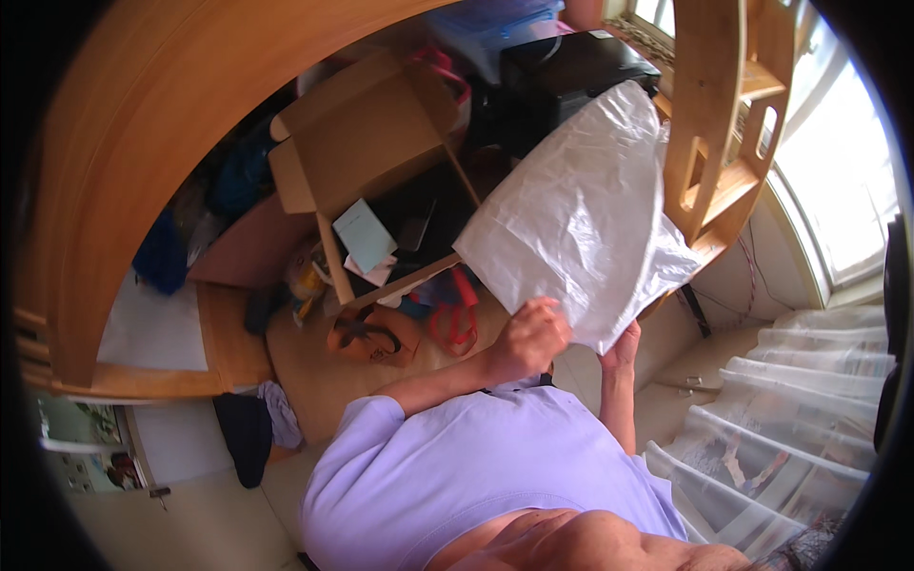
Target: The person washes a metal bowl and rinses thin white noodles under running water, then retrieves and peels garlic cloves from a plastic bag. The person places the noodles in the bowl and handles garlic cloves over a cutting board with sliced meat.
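Note:
A large, crinkled white plastic bag [564, 214] spreads out in front of my chest, its far end rising toward a black case. My left hand [532, 337] is curled, slightly blurred, at the near edge of the bag and grips it there. Just to its right, my right hand [620, 347] holds the bag's near corner, with part of the fingers hidden behind the plastic. Beyond my left hand stands an open cardboard box [371, 121], lid raised. Inside it lie a pale blue booklet [365, 235], a white paper [371, 270] and a dark flat object [417, 225].
An orange bag [371, 335] with dark print and a red strap [457, 328] lie before the box. Behind are a black case [571, 64] and a blue translucent bin [500, 25]. Wooden bunk framing [714, 107] rises at right, by a sheer curtain [778, 414]. A curved wooden board [143, 107] arches overhead left.

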`<state>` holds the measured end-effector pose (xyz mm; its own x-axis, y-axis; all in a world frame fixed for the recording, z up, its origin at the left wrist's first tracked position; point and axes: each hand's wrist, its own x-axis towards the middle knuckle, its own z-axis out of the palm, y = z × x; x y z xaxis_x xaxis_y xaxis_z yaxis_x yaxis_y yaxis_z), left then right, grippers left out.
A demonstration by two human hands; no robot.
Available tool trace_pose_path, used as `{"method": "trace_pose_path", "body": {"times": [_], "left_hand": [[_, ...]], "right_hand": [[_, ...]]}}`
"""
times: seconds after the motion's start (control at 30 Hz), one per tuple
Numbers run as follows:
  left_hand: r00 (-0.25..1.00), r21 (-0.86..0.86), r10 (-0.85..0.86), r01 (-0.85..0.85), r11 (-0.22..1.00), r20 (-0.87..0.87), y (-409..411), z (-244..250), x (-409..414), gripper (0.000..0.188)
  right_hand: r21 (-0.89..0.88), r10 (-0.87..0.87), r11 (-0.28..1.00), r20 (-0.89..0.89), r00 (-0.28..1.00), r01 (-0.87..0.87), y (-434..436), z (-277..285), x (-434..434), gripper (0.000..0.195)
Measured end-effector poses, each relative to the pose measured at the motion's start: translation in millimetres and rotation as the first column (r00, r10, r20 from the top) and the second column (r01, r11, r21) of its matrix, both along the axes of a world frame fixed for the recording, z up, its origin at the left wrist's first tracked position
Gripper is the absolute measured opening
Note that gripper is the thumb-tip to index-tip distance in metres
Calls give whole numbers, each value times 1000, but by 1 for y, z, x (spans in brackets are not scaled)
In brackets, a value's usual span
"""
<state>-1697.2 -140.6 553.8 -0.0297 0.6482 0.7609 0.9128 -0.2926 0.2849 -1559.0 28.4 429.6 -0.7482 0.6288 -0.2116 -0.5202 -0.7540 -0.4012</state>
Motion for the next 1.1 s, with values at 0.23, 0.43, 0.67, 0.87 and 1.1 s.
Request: {"method": "trace_pose_path", "body": {"times": [0.23,0.43,0.67,0.87,1.1], "left_hand": [[918,250,76,26,968,-390,-44,77,-3,7],[699,468,405,-112,876,-590,-94,109,11,4],[370,522,695,-468,713,-617,-136,117,77,8],[25,551,840,-743,379,-543,-217,107,114,16],[-123,261,946,-964,-42,-300,-334,-6,62,15]], "right_hand": [[138,35,990,-21,999,-32,-26,53,-29,36],[268,357,899,6,934,-345,-62,80,-73,37],[387,790,566,1,614,-728,-112,105,-103,38],[477,944,266,49,328,-838,-218,149,-137,38],[325,983,70,138,120,-943,-343,91,-190,42]]}}
